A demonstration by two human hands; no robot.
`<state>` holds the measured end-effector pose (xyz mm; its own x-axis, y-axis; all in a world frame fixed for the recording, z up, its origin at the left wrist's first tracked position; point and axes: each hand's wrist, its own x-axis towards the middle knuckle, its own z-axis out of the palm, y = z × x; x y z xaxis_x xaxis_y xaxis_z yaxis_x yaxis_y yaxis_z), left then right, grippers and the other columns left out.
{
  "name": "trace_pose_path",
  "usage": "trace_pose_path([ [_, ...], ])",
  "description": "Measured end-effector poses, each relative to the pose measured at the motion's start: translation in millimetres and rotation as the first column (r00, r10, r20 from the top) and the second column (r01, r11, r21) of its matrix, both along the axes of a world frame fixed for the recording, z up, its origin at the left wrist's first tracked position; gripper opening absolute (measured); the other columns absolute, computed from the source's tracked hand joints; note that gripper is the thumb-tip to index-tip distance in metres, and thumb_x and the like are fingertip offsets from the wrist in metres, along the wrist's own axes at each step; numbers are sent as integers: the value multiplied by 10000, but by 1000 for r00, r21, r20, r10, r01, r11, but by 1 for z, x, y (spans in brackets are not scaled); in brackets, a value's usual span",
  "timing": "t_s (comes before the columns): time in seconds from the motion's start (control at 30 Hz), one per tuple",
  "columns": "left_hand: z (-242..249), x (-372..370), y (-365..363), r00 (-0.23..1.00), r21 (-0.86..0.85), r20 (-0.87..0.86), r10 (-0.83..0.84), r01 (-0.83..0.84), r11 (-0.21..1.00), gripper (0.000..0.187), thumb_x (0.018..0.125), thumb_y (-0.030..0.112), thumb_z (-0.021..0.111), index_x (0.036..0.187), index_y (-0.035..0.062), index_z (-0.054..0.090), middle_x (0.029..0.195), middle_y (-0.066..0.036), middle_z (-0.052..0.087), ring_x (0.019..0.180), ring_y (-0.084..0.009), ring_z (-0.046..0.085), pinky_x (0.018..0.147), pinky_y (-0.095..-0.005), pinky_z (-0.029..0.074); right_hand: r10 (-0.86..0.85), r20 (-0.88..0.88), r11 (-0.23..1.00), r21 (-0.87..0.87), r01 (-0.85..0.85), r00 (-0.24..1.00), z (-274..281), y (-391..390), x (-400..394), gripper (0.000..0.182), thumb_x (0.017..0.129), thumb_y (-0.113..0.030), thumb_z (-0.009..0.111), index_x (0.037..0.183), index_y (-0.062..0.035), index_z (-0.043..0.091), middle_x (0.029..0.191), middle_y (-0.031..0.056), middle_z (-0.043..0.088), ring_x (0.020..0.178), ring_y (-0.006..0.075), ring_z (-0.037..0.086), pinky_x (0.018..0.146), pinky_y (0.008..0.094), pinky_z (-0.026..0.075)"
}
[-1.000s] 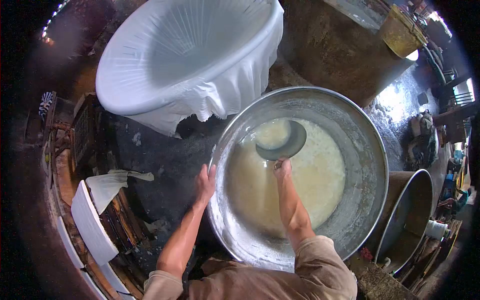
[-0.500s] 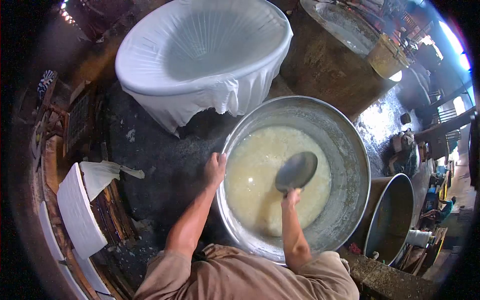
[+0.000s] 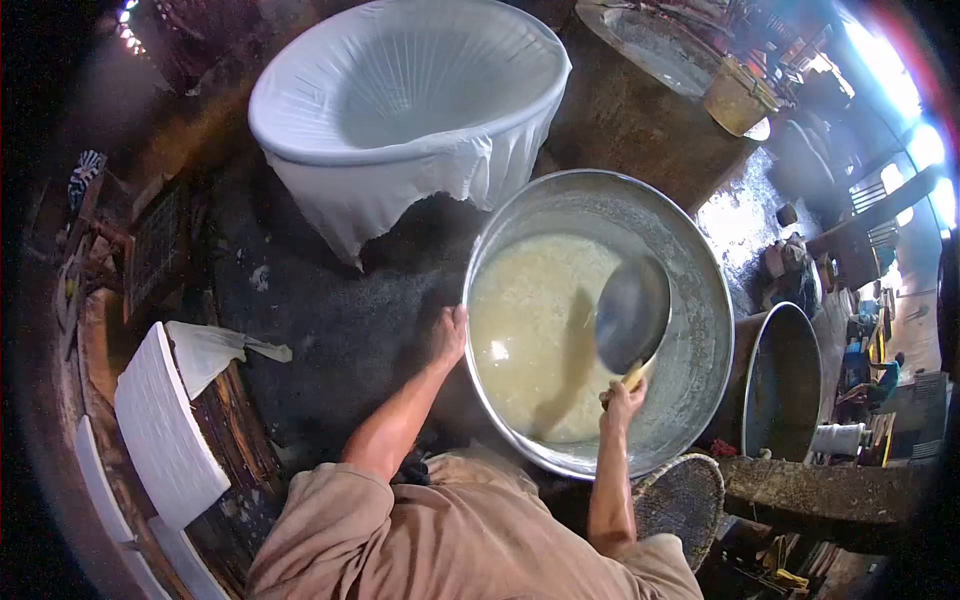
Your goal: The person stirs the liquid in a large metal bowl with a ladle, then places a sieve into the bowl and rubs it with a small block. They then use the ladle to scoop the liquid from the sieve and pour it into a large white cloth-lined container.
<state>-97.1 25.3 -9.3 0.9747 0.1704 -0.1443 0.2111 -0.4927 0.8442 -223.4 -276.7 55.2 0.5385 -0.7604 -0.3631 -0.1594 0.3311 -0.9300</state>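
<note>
A wide metal vat [image 3: 700,390] stands before me, with pale yellowish liquid [image 3: 530,330] in its bottom. My left hand [image 3: 452,335] is closed on the vat's left rim. In my right hand [image 3: 625,402] is the short light-coloured handle of a big round ladle [image 3: 634,315]. Its dark bowl hangs over the right part of the liquid, casting a shadow on the surface. The ladle's edge looks slightly blurred.
White cloth [image 3: 400,150] is draped over a large round vessel ahead. A yellowish bucket [image 3: 738,98] sits by a big brown tub at the far right. Another metal drum [image 3: 782,380] stands at right, a woven basket [image 3: 690,505] beside my right arm. White-covered boards [image 3: 170,430] lie left.
The ladle and my right hand have moved to the right over the vat, and the bowl has turned more upright. My left hand stays on the rim. The view has shifted slightly.
</note>
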Motion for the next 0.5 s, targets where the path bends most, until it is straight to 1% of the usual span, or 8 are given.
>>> trace_pose_path([
  [0.13,-58,-24,55,985,-43,-143,-100,95,995,418,848,381,373,940,15,554,975,-214,564,932,-386,518,798,-431,395,246,97,764,-632,-132,964,45,40,-28,699,635,56,551,1259,-57,257,712,86,497,533,134,456,478,253,408],
  [0.17,-110,-30,81,965,-150,-204,-165,135,979,398,840,364,386,939,21,564,988,-207,564,943,-383,514,806,-427,394,240,114,761,-638,-114,964,57,52,-27,699,635,56,551,1259,-57,257,712,86,497,533,134,456,478,253,408],
  [0.23,-174,-55,134,957,-229,-271,-101,37,973,117,822,183,480,747,102,517,570,-25,468,476,-142,462,379,-317,341,402,137,835,-462,-300,906,81,81,-22,698,633,53,553,1255,-58,256,749,75,533,610,150,516,556,253,428],
  [0.3,-156,-94,187,880,-224,-474,-16,-104,969,122,804,193,448,825,100,524,587,-35,490,490,-157,476,390,-322,356,450,203,781,-563,-272,870,79,101,-2,654,630,56,552,1228,-56,312,781,73,565,690,145,546,588,249,431],
  [0.37,-101,-141,231,833,-191,-541,116,-256,947,197,809,241,414,910,101,510,617,-38,503,492,-167,475,415,-343,375,665,18,456,-801,-387,746,72,110,18,556,644,31,543,1169,-90,404,836,100,602,719,191,587,612,298,456],
  [0.4,-114,-164,261,788,-289,-594,165,-400,870,135,760,228,466,825,116,504,541,-10,441,430,-150,449,353,-300,351,661,26,460,-804,-377,750,87,124,27,556,644,31,543,1169,-90,404,836,100,602,719,191,587,612,298,456],
  [0.47,-131,-218,315,750,-252,-604,268,-499,829,123,764,219,435,847,151,493,592,-7,455,448,-134,452,337,-276,335,536,-576,-28,-743,-669,617,124,160,43,459,667,-2,518,1098,-155,480,923,98,611,790,267,598,655,371,466],
  [0.5,-119,-240,334,727,-176,-635,262,-466,867,127,789,234,413,859,151,479,609,-21,456,482,-148,468,369,-293,352,563,-587,-119,-755,-645,582,117,170,58,475,634,-18,531,1060,-228,520,902,104,603,823,296,573,682,384,465],
])
